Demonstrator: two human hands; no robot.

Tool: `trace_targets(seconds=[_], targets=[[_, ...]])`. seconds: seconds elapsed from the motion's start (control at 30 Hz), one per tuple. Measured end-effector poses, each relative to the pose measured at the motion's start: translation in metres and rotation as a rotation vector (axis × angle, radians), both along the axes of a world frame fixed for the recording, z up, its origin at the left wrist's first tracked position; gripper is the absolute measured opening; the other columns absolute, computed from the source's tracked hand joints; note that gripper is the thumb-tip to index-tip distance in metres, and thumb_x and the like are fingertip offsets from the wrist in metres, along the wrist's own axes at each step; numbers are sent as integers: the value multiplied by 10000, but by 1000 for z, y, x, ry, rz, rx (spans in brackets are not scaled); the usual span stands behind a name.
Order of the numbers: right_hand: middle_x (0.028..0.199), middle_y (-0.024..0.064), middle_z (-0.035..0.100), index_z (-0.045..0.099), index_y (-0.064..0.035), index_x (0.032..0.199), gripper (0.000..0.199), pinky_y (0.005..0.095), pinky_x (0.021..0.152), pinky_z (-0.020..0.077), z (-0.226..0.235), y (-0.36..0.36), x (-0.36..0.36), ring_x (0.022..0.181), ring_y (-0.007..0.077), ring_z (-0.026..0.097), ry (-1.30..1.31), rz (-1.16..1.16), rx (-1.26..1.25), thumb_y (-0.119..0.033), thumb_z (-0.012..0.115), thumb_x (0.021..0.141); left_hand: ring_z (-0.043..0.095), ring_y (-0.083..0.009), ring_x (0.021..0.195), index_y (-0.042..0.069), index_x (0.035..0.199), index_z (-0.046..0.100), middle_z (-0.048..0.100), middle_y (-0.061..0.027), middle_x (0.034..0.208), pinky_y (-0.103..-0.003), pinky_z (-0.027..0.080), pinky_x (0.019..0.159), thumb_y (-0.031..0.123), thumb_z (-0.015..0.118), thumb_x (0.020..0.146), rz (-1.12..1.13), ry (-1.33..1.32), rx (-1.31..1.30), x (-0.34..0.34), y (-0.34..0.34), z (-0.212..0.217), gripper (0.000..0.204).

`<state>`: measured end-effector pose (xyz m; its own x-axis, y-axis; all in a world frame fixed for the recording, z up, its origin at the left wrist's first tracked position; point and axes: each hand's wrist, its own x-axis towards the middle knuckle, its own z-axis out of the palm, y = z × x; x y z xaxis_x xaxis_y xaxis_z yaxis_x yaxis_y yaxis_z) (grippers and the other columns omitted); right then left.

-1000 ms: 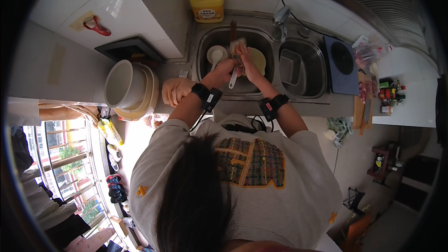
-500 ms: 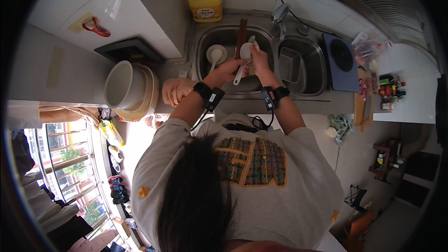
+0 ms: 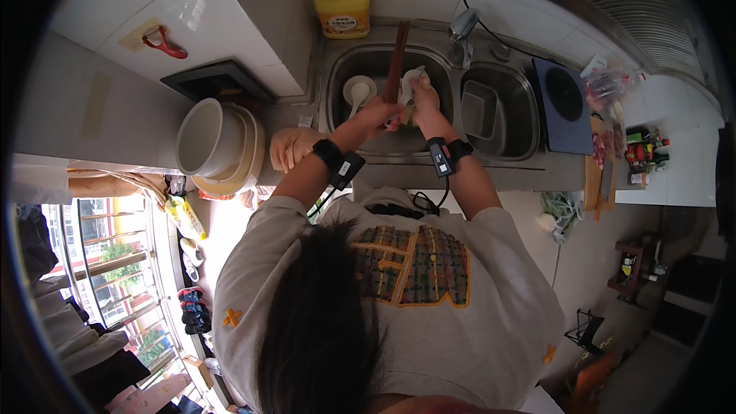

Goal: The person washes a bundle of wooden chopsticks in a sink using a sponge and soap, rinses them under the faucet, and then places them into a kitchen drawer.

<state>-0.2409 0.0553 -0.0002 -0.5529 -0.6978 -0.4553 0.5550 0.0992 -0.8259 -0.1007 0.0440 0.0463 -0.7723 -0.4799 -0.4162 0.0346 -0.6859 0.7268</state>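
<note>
My left hand (image 3: 381, 115) grips a bundle of long brown chopsticks (image 3: 396, 61) that stick up over the left basin of a steel double sink (image 3: 337, 61). My right hand (image 3: 423, 100) is closed around a white cloth or sponge (image 3: 410, 80) pressed against the chopsticks. Both wrists wear black bands with small devices. A white ladle or spoon (image 3: 357, 92) lies in the left basin below the hands.
A yellow detergent jug (image 3: 343, 6) stands behind the sink next to a tap (image 3: 464, 27). The right basin holds a steel tray (image 3: 478, 111). Stacked pale bowls (image 3: 218, 146) and a pink glove (image 3: 290, 147) lie left; a dark induction hob (image 3: 565, 103) sits right.
The hands have risen and the chopsticks now point up toward the sink's back edge. The yellowish plate seen between the hands a second ago is out of sight.
</note>
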Motion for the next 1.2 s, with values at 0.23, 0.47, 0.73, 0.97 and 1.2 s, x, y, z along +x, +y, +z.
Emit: trace_targets(seconds=[0.23, 0.47, 0.73, 0.97, 1.2], targets=[[750, 54, 482, 443, -2, 951, 329, 308, 528, 394, 12, 6, 13, 633, 170, 480, -142, 301, 108, -280, 514, 789, 394, -118, 431, -5, 767, 436, 457, -71, 604, -238, 295, 377, 40, 462, 765, 6, 47, -9, -9, -7, -5, 52], [1113, 81, 403, 351, -15, 1119, 355, 345, 834, 337, 19, 14, 3, 1017, 206, 391, -527, 387, -338, -241, 392, 849, 395, -135, 435, -17, 763, 435, 454, -77, 605, -250, 312, 392, -6, 422, 736, 202, 70, 156, 2, -24, -6, 31], [770, 40, 518, 493, -40, 893, 182, 285, 505, 402, 9, 4, 0, 635, 140, 500, -332, 345, -245, -204, 460, 824, 391, -133, 427, -8, 778, 424, 444, -76, 602, -245, 290, 375, -2, 440, 737, 87, 25, 13, 1, -10, 3, 44], [772, 66, 548, 531, -20, 876, 197, 301, 487, 412, -38, -11, -38, 603, 164, 531, 40, 150, 105, -190, 458, 810, 368, -134, 389, -9, 679, 430, 420, -79, 513, -267, 259, 354, 38, 479, 730, 40, -84, -78, -10, -3, 0, 85], [634, 64, 474, 499, -31, 713, 128, 331, 450, 322, -9, -11, -15, 559, 157, 457, -59, 92, 145, -143, 512, 773, 364, -104, 413, 30, 700, 413, 419, -35, 558, -224, 258, 359, 67, 460, 745, 52, -12, -28, -9, 1, -5, 75]])
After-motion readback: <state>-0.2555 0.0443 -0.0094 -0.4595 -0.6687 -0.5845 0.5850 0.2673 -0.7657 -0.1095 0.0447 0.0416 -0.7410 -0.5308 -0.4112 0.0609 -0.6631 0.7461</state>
